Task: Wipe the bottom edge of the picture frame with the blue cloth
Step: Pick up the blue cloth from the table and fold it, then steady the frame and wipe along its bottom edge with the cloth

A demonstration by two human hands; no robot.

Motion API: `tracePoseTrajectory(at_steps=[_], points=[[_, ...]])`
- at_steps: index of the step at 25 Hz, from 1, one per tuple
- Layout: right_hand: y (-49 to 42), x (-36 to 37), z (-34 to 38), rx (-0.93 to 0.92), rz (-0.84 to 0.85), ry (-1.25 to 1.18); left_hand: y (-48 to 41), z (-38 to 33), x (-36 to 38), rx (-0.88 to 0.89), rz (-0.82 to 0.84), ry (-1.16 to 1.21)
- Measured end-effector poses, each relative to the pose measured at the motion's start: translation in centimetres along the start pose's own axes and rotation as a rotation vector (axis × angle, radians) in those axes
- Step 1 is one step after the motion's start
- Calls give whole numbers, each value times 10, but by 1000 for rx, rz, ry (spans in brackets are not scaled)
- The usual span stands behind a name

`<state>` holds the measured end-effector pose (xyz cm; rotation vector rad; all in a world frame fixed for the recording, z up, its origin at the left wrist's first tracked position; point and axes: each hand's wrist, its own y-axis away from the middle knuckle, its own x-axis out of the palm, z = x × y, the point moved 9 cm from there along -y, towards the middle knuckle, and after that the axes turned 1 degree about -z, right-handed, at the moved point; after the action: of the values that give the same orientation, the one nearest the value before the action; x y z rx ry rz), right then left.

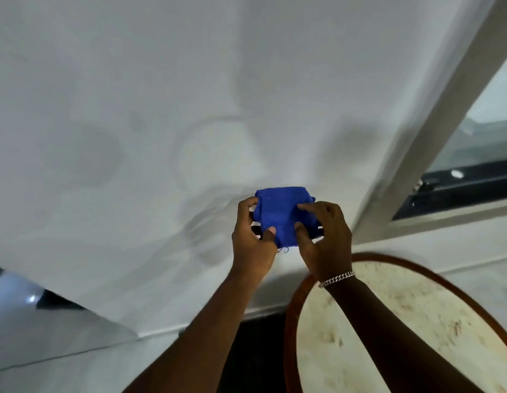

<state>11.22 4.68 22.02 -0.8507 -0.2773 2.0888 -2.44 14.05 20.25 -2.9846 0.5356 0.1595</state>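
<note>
A folded blue cloth (280, 214) is held up in front of a plain white wall, near the middle of the head view. My left hand (253, 239) pinches its left side, thumb on the front. My right hand (323, 236), with a silver bracelet at the wrist, grips its right side with thumb and forefinger. Both hands are closed on the cloth. No picture frame shows in this view.
A round table (402, 321) with a pale marbled top and red-brown rim stands at the lower right, under my right forearm. A window with a grey frame (433, 131) fills the upper right. A shiny grey surface (48, 321) lies at the lower left.
</note>
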Motion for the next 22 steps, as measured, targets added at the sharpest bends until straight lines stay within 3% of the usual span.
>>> tracePoseTrajectory(at_steps=[4,7,12,15,19,22], points=[[-65,-52,136,-227,-243,-186,-22,-152,-47,312,-3,60],[-109,-85,208,-207,-336,-459,-31,-255,-70,517,16,46],[-173,-141,322,-358,-469,-660,-22,-411,-114,939,-141,-291],[-193,-168,368,-485,-621,-644,-19,-479,-132,1150,-242,-616],[-209,-169,386,-601,-638,-511,-19,-536,-146,1431,-409,-1037],[-211,-164,393,-632,-734,-200,-52,-562,-161,1369,-474,-1299]])
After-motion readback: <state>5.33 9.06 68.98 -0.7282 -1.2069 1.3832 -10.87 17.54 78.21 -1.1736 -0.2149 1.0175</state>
